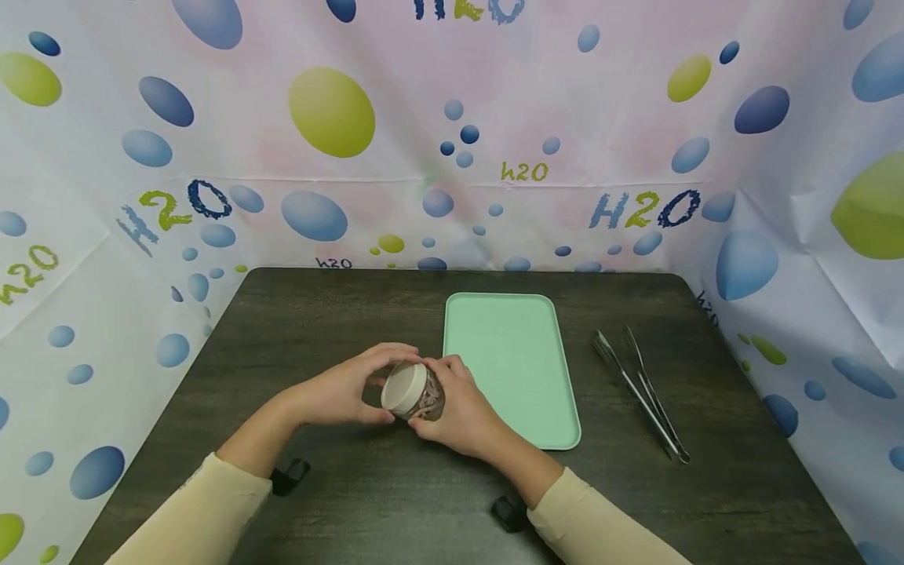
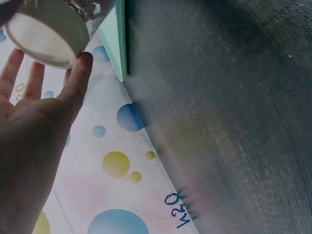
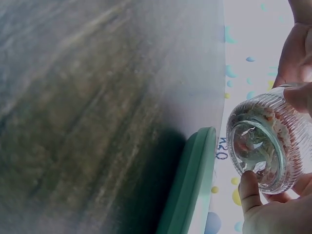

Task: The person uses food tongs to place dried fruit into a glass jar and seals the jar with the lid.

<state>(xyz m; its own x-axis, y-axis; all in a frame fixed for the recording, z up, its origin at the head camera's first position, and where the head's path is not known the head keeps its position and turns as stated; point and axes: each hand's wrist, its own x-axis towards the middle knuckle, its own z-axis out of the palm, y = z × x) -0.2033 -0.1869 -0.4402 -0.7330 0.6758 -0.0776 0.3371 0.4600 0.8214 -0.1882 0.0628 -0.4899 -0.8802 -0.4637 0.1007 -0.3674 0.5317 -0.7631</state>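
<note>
A small clear ribbed jar [image 1: 431, 399] with a cream-white lid [image 1: 404, 390] is held tilted above the table, its lid facing left. My right hand [image 1: 462, 408] grips the jar body, and one fingertip lies against the glass base in the right wrist view. Around the lid curve the fingers and thumb of my left hand [image 1: 346, 390]; its fingertips meet the lid's rim in the left wrist view. Pinkish and pale pieces show through the glass of the jar [image 3: 261, 146]. The lid hides the jar's mouth.
A mint-green tray [image 1: 504, 361] lies just right of the hands. Farther right, metal tongs [image 1: 641, 402] rest with their arms apart on the dark wooden table [image 1: 339, 306]. A dotted backdrop [image 1: 395, 94] rises behind and beside the table.
</note>
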